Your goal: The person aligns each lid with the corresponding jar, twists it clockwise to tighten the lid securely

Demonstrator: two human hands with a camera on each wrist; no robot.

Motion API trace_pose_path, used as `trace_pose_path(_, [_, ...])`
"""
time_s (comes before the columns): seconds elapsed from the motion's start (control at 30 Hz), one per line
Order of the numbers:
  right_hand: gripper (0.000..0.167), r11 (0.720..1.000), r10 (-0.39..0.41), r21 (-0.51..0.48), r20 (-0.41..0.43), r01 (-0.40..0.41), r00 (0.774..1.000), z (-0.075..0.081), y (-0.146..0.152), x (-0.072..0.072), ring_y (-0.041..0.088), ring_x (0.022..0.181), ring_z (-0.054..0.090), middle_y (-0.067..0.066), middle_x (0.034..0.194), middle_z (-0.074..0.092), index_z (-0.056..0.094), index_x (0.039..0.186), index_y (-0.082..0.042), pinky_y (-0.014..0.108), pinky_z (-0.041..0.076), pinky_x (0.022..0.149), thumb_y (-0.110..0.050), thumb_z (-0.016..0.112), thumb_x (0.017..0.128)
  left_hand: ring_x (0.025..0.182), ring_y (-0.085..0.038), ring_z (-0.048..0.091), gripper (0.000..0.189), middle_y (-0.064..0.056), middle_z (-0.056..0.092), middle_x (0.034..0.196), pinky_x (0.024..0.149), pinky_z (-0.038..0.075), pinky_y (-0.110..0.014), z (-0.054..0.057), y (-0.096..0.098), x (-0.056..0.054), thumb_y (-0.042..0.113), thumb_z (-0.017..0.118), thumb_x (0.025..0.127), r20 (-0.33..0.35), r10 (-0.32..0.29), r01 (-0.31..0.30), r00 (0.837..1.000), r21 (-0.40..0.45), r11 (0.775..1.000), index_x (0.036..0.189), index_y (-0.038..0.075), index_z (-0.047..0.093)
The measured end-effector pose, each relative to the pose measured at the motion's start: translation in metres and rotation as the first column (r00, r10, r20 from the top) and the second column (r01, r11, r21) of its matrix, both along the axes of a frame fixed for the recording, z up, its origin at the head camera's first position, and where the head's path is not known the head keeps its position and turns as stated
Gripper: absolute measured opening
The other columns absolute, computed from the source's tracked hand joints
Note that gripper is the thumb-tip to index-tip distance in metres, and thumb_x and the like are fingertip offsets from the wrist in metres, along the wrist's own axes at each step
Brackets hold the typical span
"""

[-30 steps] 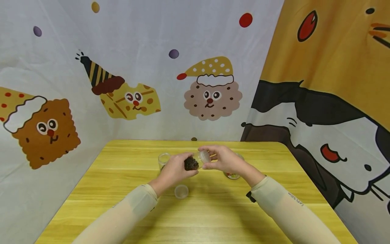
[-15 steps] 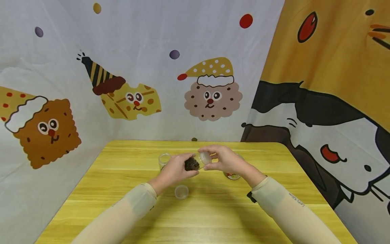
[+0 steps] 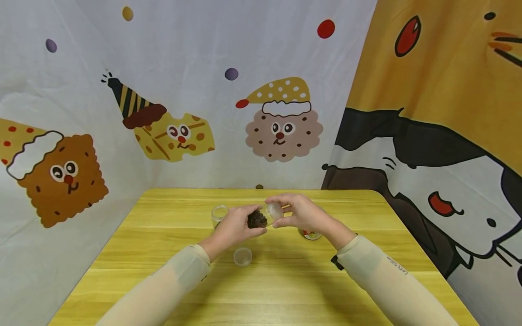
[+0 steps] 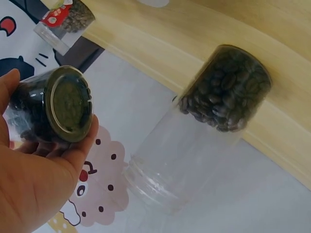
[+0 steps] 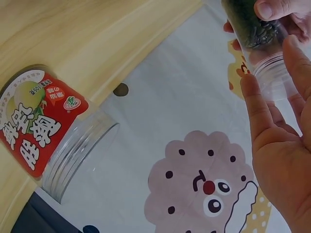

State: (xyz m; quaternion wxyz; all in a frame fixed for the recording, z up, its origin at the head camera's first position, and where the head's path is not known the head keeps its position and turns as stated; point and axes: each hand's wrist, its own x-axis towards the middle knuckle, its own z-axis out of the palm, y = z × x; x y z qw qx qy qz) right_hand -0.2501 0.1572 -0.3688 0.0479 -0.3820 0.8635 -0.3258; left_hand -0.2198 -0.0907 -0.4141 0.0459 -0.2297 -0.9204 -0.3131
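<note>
My left hand [image 3: 233, 226] grips a clear jar [image 3: 257, 220] of dark beans, tipped on its side above the table. The jar's round base [image 4: 70, 104] faces the left wrist camera. At the jar's mouth end, my right hand [image 3: 303, 213] has thumb and fingers around a translucent lid [image 3: 275, 210]. Beyond my left hand stands an open clear jar [image 4: 223, 90], partly filled with dark shiny beans. Past my right hand, partly hidden by it, is a jar with a red label [image 5: 41, 119], its threaded mouth uncovered.
A loose translucent round lid [image 3: 243, 257] lies on the wooden table [image 3: 261, 294], in front of the hands. Behind the table's far edge hangs a white cloth [image 3: 187, 45] printed with cartoon biscuits and cheese. An orange cartoon cloth [image 3: 375, 72] hangs at the right.
</note>
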Motion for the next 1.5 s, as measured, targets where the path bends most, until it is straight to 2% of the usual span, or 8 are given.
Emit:
trace_pose_path(0.27, [0.056, 1.000, 0.020, 0.000, -0.028, -0.020, 0.999, 0.0029, 0.0012, -0.0009, 0.017, 0.102, 0.077, 0.008, 0.135, 0.073, 0.063, 0.149, -0.013, 0.026, 0.064, 0.085, -0.032, 0.080, 0.098, 0.105, -0.025, 0.077, 0.068, -0.016, 0.075, 0.133, 0.083, 0.066, -0.039, 0.0029, 0.0004, 0.0005, 0.035, 0.086, 0.093, -0.002, -0.027, 0.027, 1.000, 0.004, 1.000, 0.149, 0.005, 0.062])
trace_pose_path(0.37, [0.062, 1.000, 0.008, 0.008, -0.023, -0.008, 1.000, 0.0036, 0.0007, -0.0002, 0.019, 0.106, 0.077, 0.009, 0.130, 0.074, 0.060, 0.152, -0.011, 0.032, 0.065, 0.090, -0.033, 0.080, 0.098, 0.104, -0.024, 0.077, 0.068, -0.015, 0.075, 0.132, 0.083, 0.066, -0.037, 0.0030, 0.0004, 0.0011, 0.035, 0.086, 0.092, 0.008, -0.020, 0.020, 1.000, 0.004, 1.000, 0.149, 0.006, 0.062])
trace_pose_path(0.53, [0.068, 1.000, -0.021, 0.005, 0.002, 0.021, 1.000, 0.0025, 0.0004, 0.0014, 0.025, 0.118, 0.073, 0.011, 0.136, 0.071, 0.056, 0.154, -0.008, 0.042, 0.063, 0.101, -0.030, 0.083, 0.095, 0.104, -0.021, 0.076, 0.068, -0.013, 0.075, 0.132, 0.083, 0.065, -0.036, 0.0019, -0.0011, 0.0020, 0.037, 0.086, 0.093, 0.031, -0.017, 0.017, 0.999, 0.012, 1.000, 0.150, 0.009, 0.061])
trace_pose_path(0.6, [0.067, 1.000, -0.024, -0.001, 0.009, 0.024, 1.000, 0.0019, 0.0000, 0.0016, 0.025, 0.121, 0.072, 0.010, 0.139, 0.070, 0.058, 0.153, -0.009, 0.042, 0.062, 0.103, -0.030, 0.084, 0.095, 0.104, -0.020, 0.076, 0.068, -0.013, 0.075, 0.132, 0.083, 0.065, -0.035, 0.0016, -0.0018, 0.0020, 0.036, 0.086, 0.093, 0.038, -0.019, 0.019, 0.999, 0.020, 1.000, 0.150, 0.009, 0.061])
trace_pose_path(0.9, [0.065, 1.000, -0.029, -0.002, 0.024, 0.029, 0.999, 0.0012, -0.0022, 0.0023, 0.021, 0.117, 0.070, 0.006, 0.130, 0.071, 0.059, 0.150, -0.010, 0.045, 0.061, 0.103, -0.035, 0.083, 0.095, 0.104, -0.022, 0.076, 0.065, -0.014, 0.075, 0.132, 0.084, 0.065, -0.037, 0.0031, -0.0021, 0.0023, 0.033, 0.088, 0.091, 0.034, -0.026, 0.025, 0.999, 0.020, 0.999, 0.147, 0.007, 0.064])
trace_pose_path(1.2, [0.065, 1.000, -0.026, 0.000, 0.053, 0.026, 0.998, -0.0005, -0.0026, 0.0027, 0.027, 0.128, 0.069, 0.010, 0.142, 0.068, 0.057, 0.153, -0.010, 0.047, 0.059, 0.107, -0.032, 0.081, 0.097, 0.105, -0.023, 0.076, 0.066, -0.013, 0.075, 0.132, 0.084, 0.065, -0.038, 0.0019, -0.0013, 0.0012, 0.034, 0.087, 0.092, 0.038, -0.017, 0.016, 0.999, 0.023, 1.000, 0.148, 0.008, 0.063])
trace_pose_path(1.5, [0.066, 0.999, -0.053, 0.013, 0.067, 0.053, 0.996, -0.0008, -0.0047, 0.0037, 0.026, 0.126, 0.069, 0.009, 0.139, 0.069, 0.055, 0.154, -0.010, 0.044, 0.060, 0.105, -0.035, 0.080, 0.098, 0.105, -0.024, 0.076, 0.068, -0.014, 0.074, 0.132, 0.084, 0.066, -0.038, -0.0002, 0.0000, 0.0002, 0.037, 0.087, 0.092, 0.020, -0.003, 0.003, 1.000, 0.006, 1.000, 0.148, 0.006, 0.062])
